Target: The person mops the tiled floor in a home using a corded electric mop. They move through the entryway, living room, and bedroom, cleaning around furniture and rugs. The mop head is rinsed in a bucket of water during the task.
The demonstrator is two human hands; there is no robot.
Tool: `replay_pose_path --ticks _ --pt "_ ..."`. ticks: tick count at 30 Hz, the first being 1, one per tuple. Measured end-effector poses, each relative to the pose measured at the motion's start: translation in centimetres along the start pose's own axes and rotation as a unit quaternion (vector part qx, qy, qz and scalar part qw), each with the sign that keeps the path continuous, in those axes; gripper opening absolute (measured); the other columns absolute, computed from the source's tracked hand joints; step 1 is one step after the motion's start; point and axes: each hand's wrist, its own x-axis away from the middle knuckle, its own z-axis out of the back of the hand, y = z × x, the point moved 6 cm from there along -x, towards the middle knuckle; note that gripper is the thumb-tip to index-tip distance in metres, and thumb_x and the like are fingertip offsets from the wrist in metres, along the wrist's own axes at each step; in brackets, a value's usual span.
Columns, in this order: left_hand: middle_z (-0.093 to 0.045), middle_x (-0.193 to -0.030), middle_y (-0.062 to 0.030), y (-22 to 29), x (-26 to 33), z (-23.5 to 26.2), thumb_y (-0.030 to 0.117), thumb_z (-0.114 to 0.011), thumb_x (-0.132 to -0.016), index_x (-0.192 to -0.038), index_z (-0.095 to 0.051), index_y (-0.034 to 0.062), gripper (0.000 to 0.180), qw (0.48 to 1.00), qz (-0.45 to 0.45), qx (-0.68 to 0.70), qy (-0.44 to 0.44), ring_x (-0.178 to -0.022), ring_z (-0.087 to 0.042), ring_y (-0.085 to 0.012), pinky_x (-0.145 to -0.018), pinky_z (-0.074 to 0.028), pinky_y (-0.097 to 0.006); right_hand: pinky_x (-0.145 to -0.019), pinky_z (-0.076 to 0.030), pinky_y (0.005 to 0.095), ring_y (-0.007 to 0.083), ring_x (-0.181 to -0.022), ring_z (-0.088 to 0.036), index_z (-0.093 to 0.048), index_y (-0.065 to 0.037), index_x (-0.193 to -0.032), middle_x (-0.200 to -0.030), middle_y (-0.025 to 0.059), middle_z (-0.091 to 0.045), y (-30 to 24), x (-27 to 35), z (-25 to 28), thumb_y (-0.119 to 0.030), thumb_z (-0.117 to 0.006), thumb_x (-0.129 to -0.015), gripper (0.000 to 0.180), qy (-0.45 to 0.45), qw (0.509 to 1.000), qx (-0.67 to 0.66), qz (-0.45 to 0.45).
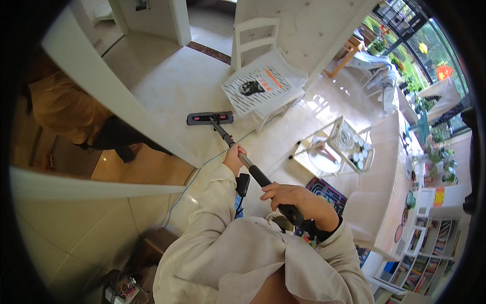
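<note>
A flat mop with a wide dark grey head (197,119) lies across my front, its head resting on the pale floor beyond my hands. Its pole slants from there back toward my right side. Partway down the pole, my left hand (234,160) is closed around it. My right hand (296,196) curls over the black grip (260,176) near the pole's end, its palm side hidden. The mop head is left of a white chair (257,35), apart from its legs.
On the chair lies a striped printed bag (273,96). A white trolley (304,159) with jars stands to the right, beside a long pale table (377,202). A blue cable (202,167) crosses the floor under the pole. A white-framed mirror (121,81) is at left.
</note>
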Motion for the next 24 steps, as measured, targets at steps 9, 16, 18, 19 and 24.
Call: replay_pose_path --ticks 9,16,18,19,24 --pt "-0.040 -0.057 -0.0080 16.7 -16.2 -11.6 0.011 -0.041 -0.078 -0.062 -0.040 0.0060 0.017 0.983 -0.028 -0.179 0.016 -0.051 -0.042 -0.0214 -0.048 -0.036 -0.036 -0.083 -0.045 0.0355 0.0328 -0.096 -0.056 -0.052 -0.002 -0.072 -0.087 0.0131 -0.059 7.1 -19.8 15.5 0.007 -0.055 -0.063 0.014 0.097 0.995 0.025 0.007" --pt "-0.039 -0.057 -0.0084 27.2 -21.2 -18.6 0.005 -0.042 -0.074 -0.063 -0.038 0.0043 0.011 0.982 -0.021 -0.186 0.010 -0.052 -0.045 -0.0233 -0.049 -0.039 -0.036 -0.084 -0.044 0.0375 0.0342 -0.093 -0.055 -0.051 -0.002 -0.076 -0.088 0.0143 -0.058 10.6 -31.9 21.7 0.004 -0.058 -0.062 0.017 0.069 0.997 0.031 0.012" --pt "-0.039 -0.057 -0.0084 30.0 -23.2 -20.0 0.005 -0.042 -0.073 -0.061 -0.037 0.0053 0.013 0.975 -0.019 -0.223 -0.010 -0.051 -0.045 -0.0227 -0.048 -0.039 -0.036 -0.083 -0.045 0.0373 0.0328 -0.092 -0.056 -0.051 -0.003 -0.075 -0.087 0.0122 -0.059 11.8 -35.2 23.2 0.000 -0.059 -0.060 0.017 0.060 0.996 0.056 0.027" --pt "-0.039 -0.057 -0.0085 31.2 -24.4 -20.6 0.005 -0.042 -0.072 -0.061 -0.037 0.0053 0.012 0.973 -0.017 -0.228 -0.019 -0.051 -0.044 -0.0226 -0.048 -0.039 -0.036 -0.081 -0.045 0.0366 0.0318 -0.093 -0.056 -0.051 -0.004 -0.075 -0.087 0.0109 -0.059 12.4 -36.8 24.0 -0.002 -0.060 -0.059 0.018 0.051 0.996 0.070 0.029" --pt "-0.044 -0.053 -0.0073 38.0 -31.1 -25.1 0.009 -0.045 -0.078 -0.059 -0.040 0.0087 0.019 0.984 -0.005 -0.177 -0.013 -0.043 -0.045 -0.0213 -0.043 -0.040 -0.035 -0.074 -0.047 0.0349 0.0302 -0.085 -0.057 -0.050 -0.005 -0.070 -0.079 0.0085 -0.058 14.4 -46.2 29.7 -0.005 -0.061 -0.056 0.017 0.019 0.990 0.105 0.096"
